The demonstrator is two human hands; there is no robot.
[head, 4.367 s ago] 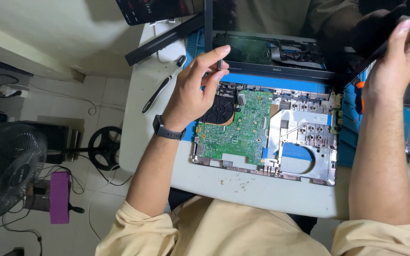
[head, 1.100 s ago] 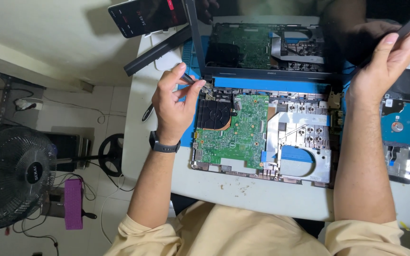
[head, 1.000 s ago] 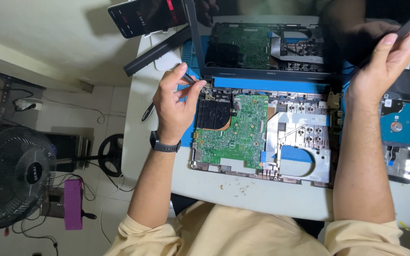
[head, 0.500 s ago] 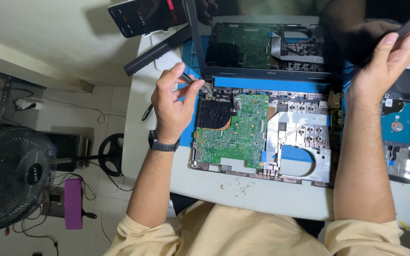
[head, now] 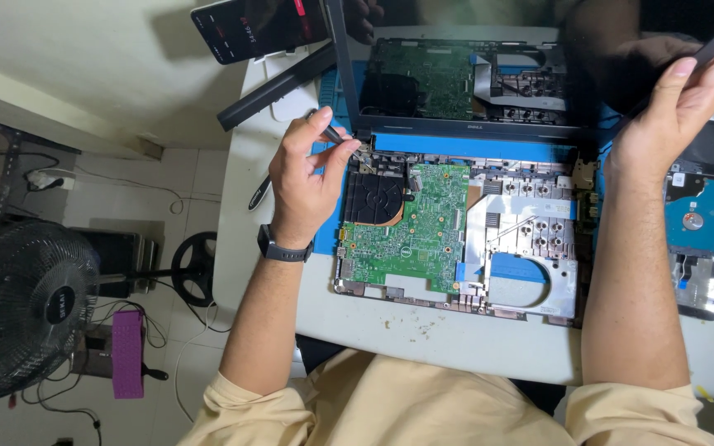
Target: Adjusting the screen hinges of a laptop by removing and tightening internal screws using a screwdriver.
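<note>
The left hand (head: 303, 177) is closed in a pinch around a thin metal tool (head: 342, 139), probably a small screwdriver or tweezers; I cannot tell which; its tip points to the upper left corner of the opened laptop base (head: 456, 239), near the hinge, just above the black fan (head: 373, 198). A dark watch (head: 284, 249) sits on this wrist. The right hand (head: 671, 116), at the upper right of the frame, grips the edge of the dark screen lid (head: 621, 74) with the thumb in front and the fingers behind, and keeps it standing up; the lid's glass mirrors the board below.

The base lies in the middle of the frame on a white table (head: 390, 330), over a blue mat (head: 473, 147); the green board (head: 415, 227) is on its left half, a silver metal frame (head: 530, 248) on its right half. To the right, partly under the forearm, lies a blue hard drive (head: 696, 219). At the upper left a phone (head: 258, 26) stands above a long black strip (head: 278, 83); a pen (head: 259, 192) lies just left of the hand. On the floor at the lower left there is a black fan on a stand (head: 22, 310).

As I judge it, the step in hand is work at the left hinge corner, on a screw or a small connector, while the lid is supported; the next move needs a steady tip on that small part, and the lid must not fall.
</note>
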